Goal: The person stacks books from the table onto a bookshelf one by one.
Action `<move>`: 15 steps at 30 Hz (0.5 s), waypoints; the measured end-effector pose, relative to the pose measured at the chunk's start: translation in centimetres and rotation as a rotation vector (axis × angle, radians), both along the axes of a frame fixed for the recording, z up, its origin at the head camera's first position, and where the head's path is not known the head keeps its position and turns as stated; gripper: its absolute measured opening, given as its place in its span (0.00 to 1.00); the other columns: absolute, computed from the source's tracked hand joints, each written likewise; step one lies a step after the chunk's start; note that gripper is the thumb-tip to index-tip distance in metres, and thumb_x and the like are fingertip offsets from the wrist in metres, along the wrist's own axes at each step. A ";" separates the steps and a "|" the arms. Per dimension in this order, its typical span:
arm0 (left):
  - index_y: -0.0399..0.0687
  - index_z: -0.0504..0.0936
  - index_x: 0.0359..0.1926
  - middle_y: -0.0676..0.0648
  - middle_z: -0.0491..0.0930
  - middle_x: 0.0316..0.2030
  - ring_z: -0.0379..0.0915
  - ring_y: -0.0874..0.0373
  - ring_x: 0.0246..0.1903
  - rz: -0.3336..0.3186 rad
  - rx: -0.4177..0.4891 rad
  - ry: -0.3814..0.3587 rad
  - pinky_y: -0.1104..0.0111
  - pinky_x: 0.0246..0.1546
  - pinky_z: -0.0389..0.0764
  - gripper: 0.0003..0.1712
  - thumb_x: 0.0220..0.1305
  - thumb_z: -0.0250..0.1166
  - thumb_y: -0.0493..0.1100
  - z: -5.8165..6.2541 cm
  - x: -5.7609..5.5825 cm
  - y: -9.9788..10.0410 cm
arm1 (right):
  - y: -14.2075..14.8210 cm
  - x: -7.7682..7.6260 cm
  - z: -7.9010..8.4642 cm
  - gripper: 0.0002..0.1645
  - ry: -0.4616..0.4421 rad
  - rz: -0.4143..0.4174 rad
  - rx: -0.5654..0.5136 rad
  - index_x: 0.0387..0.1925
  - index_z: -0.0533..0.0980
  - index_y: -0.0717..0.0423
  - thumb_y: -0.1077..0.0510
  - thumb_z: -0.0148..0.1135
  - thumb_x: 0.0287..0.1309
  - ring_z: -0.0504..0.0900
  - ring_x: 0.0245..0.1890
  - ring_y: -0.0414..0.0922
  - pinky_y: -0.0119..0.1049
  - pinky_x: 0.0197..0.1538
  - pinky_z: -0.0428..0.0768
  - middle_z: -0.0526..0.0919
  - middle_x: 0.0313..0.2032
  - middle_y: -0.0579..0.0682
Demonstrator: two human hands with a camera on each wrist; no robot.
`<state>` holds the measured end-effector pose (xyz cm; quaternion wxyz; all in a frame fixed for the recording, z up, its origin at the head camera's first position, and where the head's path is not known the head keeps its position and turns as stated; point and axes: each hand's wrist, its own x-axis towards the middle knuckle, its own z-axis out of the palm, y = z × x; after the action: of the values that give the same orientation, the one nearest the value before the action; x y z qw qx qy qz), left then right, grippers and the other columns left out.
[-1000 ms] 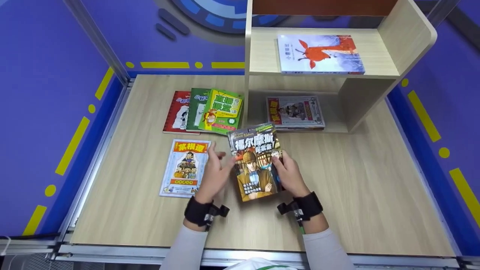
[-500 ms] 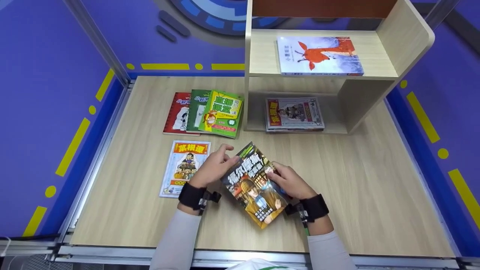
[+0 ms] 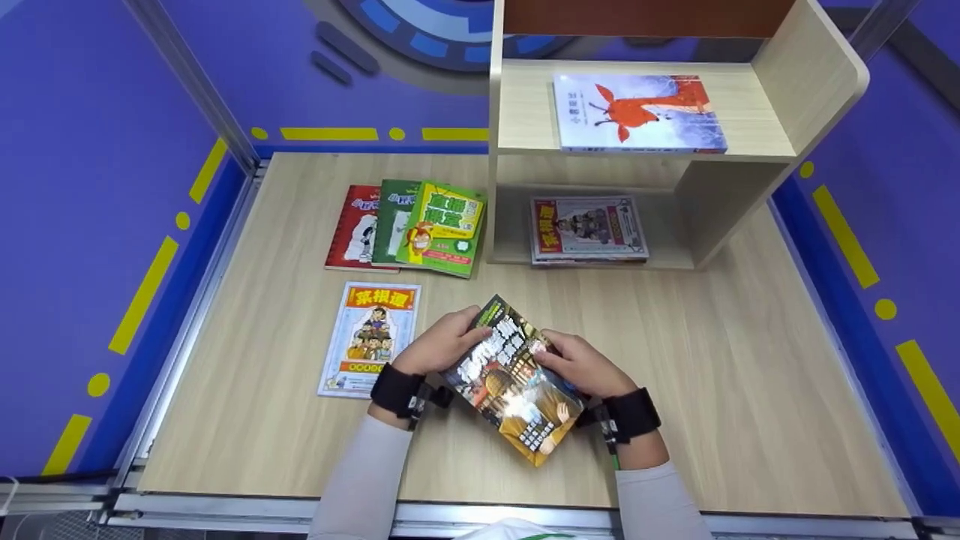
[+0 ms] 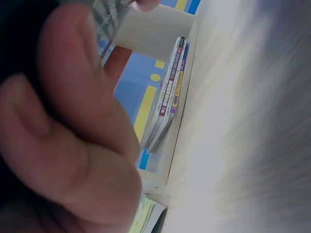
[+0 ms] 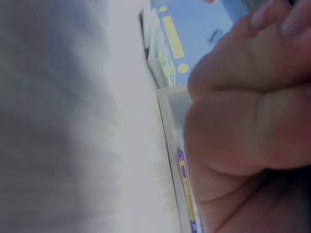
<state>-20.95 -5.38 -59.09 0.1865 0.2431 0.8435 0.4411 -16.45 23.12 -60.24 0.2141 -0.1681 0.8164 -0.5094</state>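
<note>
Both hands hold a book (image 3: 517, 382) with a dark cover, white lettering and a figure in a brown cap, tilted with its top toward the upper left. My left hand (image 3: 441, 343) grips its upper left edge, thumb on the cover and fingers curled beneath. On the opposite edge, my right hand (image 3: 589, 364) grips with its thumb on the cover; its other fingers are under the book. Curled fingers of the left hand (image 4: 73, 126) fill much of the left wrist view, and those of the right hand (image 5: 248, 107) the right wrist view.
A light blue book (image 3: 369, 337) lies left of the hands. Behind it overlap a red book (image 3: 352, 232), a dark green book (image 3: 390, 225) and a bright green book (image 3: 446, 229). The wooden shelf (image 3: 491, 172) holds a giraffe-cover book (image 3: 637, 112) above and stacked books (image 3: 589, 227) below.
The held book has turned counterclockwise and come nearer the table's front edge. My left fingers, stretched out earlier, have closed around its edge. The right hand moved slightly down with it.
</note>
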 end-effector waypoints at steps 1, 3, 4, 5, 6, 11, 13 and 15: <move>0.44 0.76 0.51 0.51 0.73 0.33 0.74 0.57 0.36 0.003 -0.013 0.008 0.58 0.46 0.80 0.16 0.83 0.55 0.53 0.0 0.0 0.0 | 0.0 0.0 0.0 0.27 0.000 -0.002 0.008 0.70 0.75 0.57 0.47 0.56 0.81 0.85 0.45 0.44 0.34 0.53 0.82 0.88 0.49 0.53; 0.45 0.75 0.50 0.52 0.72 0.32 0.73 0.56 0.36 0.004 -0.030 0.020 0.57 0.46 0.80 0.16 0.83 0.55 0.54 0.0 0.0 0.1 | 0.0 -0.1 -0.1 0.27 0.002 -0.002 0.023 0.70 0.75 0.57 0.46 0.56 0.81 0.85 0.44 0.43 0.35 0.53 0.82 0.88 0.48 0.52; 0.45 0.75 0.50 0.52 0.71 0.32 0.73 0.56 0.36 0.005 -0.033 0.022 0.57 0.46 0.79 0.16 0.83 0.55 0.54 0.0 -0.1 0.1 | 0.0 -0.1 -0.1 0.27 0.002 -0.002 0.027 0.69 0.75 0.56 0.46 0.56 0.81 0.85 0.43 0.43 0.35 0.52 0.82 0.88 0.47 0.52; 0.45 0.74 0.50 0.52 0.70 0.32 0.72 0.56 0.36 0.007 -0.034 0.024 0.57 0.46 0.79 0.16 0.83 0.55 0.54 -0.1 -0.1 0.1 | 0.1 -0.1 -0.1 0.26 0.006 -0.004 0.029 0.68 0.76 0.56 0.46 0.56 0.81 0.85 0.43 0.44 0.35 0.52 0.82 0.88 0.47 0.52; 0.45 0.74 0.49 0.52 0.69 0.31 0.72 0.56 0.36 0.009 -0.034 0.028 0.57 0.46 0.78 0.16 0.83 0.55 0.54 0.0 -0.1 0.1 | 0.1 -0.2 -0.1 0.24 0.016 -0.006 0.031 0.65 0.78 0.56 0.46 0.56 0.81 0.85 0.42 0.44 0.34 0.50 0.82 0.88 0.45 0.51; 0.46 0.73 0.46 0.52 0.65 0.29 0.67 0.56 0.32 0.058 -0.002 0.052 0.59 0.41 0.75 0.16 0.83 0.55 0.54 -0.1 -0.1 0.1 | 0.7 -0.8 0.0 0.14 0.122 -0.170 0.068 0.47 0.83 0.52 0.47 0.62 0.77 0.82 0.33 0.43 0.34 0.38 0.81 0.86 0.35 0.49; 0.45 0.74 0.48 0.52 0.67 0.29 0.68 0.57 0.31 0.110 0.029 0.058 0.60 0.40 0.76 0.15 0.83 0.55 0.53 -0.3 0.2 0.1 | 1.2 -1.0 0.0 0.13 0.150 -0.301 0.077 0.46 0.84 0.53 0.48 0.64 0.75 0.81 0.30 0.43 0.34 0.34 0.79 0.86 0.32 0.49; 0.43 0.75 0.52 0.52 0.69 0.30 0.70 0.57 0.32 0.183 0.074 0.054 0.60 0.40 0.77 0.16 0.83 0.55 0.52 -0.6 0.5 0.1 | 1.7 -1.2 -0.1 0.16 0.141 -0.432 0.054 0.49 0.84 0.56 0.48 0.63 0.76 0.80 0.28 0.42 0.33 0.32 0.79 0.86 0.31 0.50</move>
<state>-20.41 -5.26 -59.67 0.1134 0.1837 0.8501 0.4803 -17.62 24.82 -60.36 0.0468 -0.0188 0.8598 -0.5081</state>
